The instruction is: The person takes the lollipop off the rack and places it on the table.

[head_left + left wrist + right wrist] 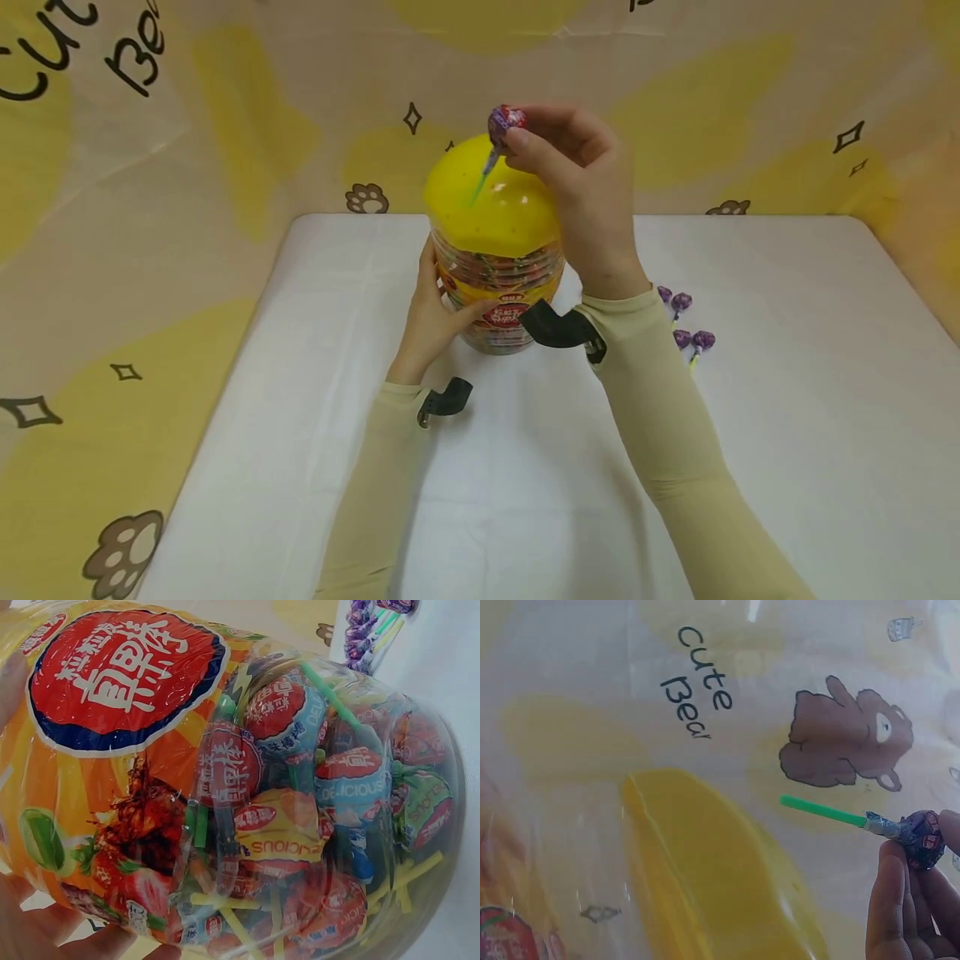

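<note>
My left hand (pixel 442 321) grips the side of a clear ribbed candy jar (pixel 501 337), thumb across its orange and red label (pixel 127 682). Wrapped lollipops (pixel 281 825) with green and yellow sticks show through the plastic in the left wrist view. A domed yellow lid (pixel 495 200) tops the jar. Above that lid, my right hand (pixel 588 187) pinches a purple-wrapped lollipop (pixel 504 125) by its candy head. Its green stick (pixel 821 811) points down toward the lid in the head view.
Several purple-wrapped lollipops (pixel 703 340) lie on the white table (pixel 810 433) to the right of the jar, partly hidden behind my right forearm. A yellow and cream patterned cloth (pixel 697 108) with drawn paws and lettering rises behind the table and along its left side.
</note>
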Demonstrator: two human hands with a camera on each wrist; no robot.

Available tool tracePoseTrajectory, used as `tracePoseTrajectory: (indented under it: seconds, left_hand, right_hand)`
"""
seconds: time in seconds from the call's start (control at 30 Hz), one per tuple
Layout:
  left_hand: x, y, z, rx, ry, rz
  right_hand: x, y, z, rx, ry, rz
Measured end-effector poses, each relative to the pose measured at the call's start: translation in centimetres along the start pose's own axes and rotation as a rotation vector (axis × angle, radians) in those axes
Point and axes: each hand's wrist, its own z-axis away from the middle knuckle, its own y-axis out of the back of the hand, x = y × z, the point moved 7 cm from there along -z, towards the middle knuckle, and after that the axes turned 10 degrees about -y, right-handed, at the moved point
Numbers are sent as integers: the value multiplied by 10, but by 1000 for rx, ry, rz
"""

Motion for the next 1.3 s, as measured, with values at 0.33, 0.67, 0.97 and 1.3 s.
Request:
tracePoseTrajectory:
  seconds: [0.33,0.67,0.97,1.3]
  left_hand:
    - [0,2,0,8,0,-6]
    - [-2,2,-2,10,-9,-6]
    - [-1,-1,-1,12,-14,2]
    - [-1,-3,-2,11,-11,12]
  right_hand:
    - [-2,82,32,158,-16,-210]
    - [3,158,54,355,20,-275]
    - [35,234,71,570,-56,-96]
    - [95,305,86,728,-362,136]
